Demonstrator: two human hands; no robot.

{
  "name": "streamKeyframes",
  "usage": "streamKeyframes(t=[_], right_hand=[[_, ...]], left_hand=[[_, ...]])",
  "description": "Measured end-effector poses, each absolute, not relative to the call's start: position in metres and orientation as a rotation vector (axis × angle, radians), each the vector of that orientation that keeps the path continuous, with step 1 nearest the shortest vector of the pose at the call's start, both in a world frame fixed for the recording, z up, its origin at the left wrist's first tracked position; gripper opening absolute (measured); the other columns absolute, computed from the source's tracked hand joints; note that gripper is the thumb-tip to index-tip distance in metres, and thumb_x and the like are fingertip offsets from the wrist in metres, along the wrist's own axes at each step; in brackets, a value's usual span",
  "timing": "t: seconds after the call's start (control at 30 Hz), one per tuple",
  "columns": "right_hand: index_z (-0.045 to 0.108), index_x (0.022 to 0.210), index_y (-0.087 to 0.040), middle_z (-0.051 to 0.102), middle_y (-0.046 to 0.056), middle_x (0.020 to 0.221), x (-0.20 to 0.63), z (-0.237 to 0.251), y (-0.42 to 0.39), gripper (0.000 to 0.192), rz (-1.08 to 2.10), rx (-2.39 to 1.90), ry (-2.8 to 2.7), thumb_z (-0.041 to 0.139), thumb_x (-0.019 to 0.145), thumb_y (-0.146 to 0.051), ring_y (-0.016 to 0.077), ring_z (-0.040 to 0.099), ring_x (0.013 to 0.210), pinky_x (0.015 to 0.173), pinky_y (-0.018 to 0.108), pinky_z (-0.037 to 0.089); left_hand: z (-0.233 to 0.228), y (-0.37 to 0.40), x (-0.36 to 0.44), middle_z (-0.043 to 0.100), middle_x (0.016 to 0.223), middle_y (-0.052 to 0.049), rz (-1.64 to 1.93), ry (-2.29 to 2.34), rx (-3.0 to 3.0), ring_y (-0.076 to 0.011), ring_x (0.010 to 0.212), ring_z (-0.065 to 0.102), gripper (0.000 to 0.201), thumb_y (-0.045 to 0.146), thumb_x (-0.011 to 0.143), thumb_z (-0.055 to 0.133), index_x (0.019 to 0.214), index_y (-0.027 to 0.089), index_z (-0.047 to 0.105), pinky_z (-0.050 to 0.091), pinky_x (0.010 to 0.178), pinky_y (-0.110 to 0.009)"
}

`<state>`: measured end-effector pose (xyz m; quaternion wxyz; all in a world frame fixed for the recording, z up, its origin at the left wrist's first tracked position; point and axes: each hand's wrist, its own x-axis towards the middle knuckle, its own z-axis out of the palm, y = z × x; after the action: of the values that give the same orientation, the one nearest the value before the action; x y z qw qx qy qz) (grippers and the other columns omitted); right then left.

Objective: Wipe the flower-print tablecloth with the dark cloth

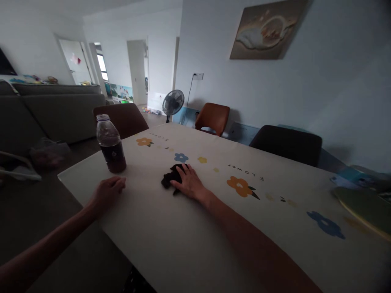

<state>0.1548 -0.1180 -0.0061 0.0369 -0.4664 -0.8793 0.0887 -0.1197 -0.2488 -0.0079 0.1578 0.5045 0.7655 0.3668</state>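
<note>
My right hand (190,182) lies flat on a small crumpled black cloth (171,177) in the middle of the table, fingers spread over it. My left hand (107,192) rests near the table's left edge, fingers loosely curled and holding nothing. Just beyond it stands a clear plastic bottle (110,144) with a blue cap, about half full of dark liquid. The table (171,240) wears a cream tablecloth printed with orange, blue and yellow flowers.
Brown chairs (122,118) stand at the table's far side, another dark chair (287,144) at the right. A grey sofa (58,110) sits to the left, a standing fan (172,102) behind. A green-yellow round object (366,209) lies at the table's right edge.
</note>
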Motion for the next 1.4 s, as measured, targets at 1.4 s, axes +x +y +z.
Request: streamKeyframes(t=[1.4], right_hand=[[0.037, 0.150, -0.016, 0.021, 0.013, 0.160, 0.168, -0.007, -0.014, 0.060, 0.244, -1.766, -2.445, 0.029, 0.099, -0.047, 0.0317, 0.014, 0.147, 0.116, 0.058, 0.014]], left_hand=[[-0.003, -0.253, -0.125, 0.063, 0.066, -0.001, 1.038, 2.215, 1.236, -0.0209, 0.071, 0.057, 0.042, 0.060, 0.065, 0.049, 0.067, 0.020, 0.062, 0.042, 0.063, -0.026]])
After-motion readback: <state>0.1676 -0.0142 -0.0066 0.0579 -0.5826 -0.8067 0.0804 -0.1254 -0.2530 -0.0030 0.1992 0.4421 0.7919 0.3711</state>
